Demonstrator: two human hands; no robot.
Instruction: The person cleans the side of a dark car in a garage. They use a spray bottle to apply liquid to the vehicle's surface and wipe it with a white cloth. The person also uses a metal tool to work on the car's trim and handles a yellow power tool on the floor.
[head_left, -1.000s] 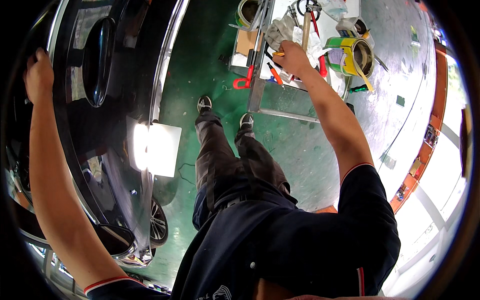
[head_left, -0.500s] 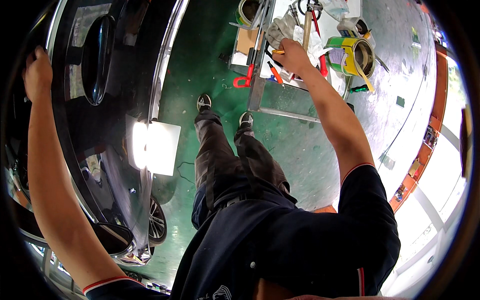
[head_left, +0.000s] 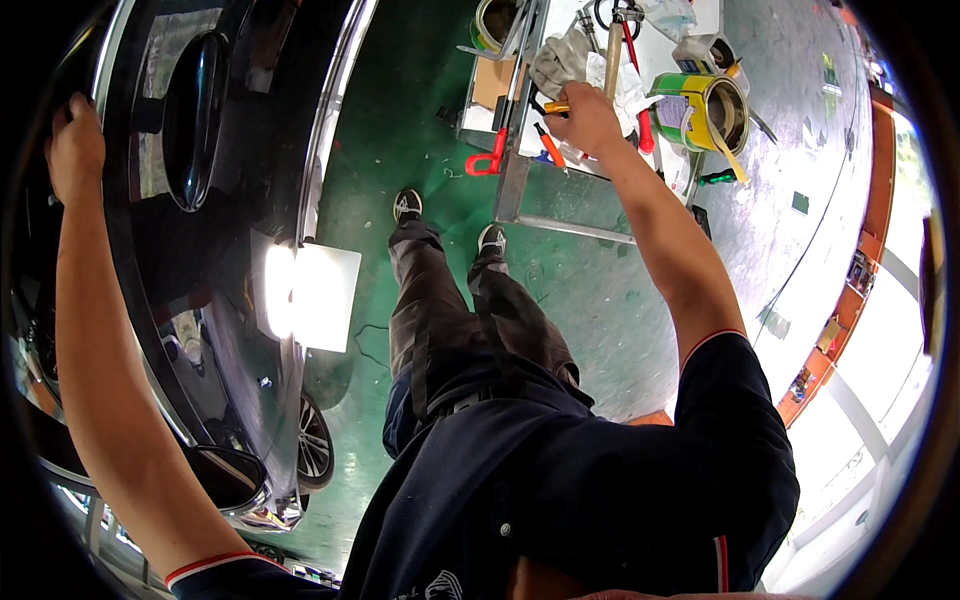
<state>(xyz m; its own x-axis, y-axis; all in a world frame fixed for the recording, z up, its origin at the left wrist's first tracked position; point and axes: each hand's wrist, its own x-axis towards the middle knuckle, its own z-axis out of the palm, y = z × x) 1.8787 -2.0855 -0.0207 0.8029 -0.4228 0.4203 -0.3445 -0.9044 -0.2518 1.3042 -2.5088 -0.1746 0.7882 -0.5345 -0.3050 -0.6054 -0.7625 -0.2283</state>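
Tool handle (head_left: 612, 55) in R hand (head_left: 590, 120) fist.

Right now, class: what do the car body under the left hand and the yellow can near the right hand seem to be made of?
The car body looks like painted sheet metal, glossy black: it mirrors a bright window. The left hand rests on it. The yellow can near the right hand is probably tin-plated metal, with a shiny rim and a printed label.
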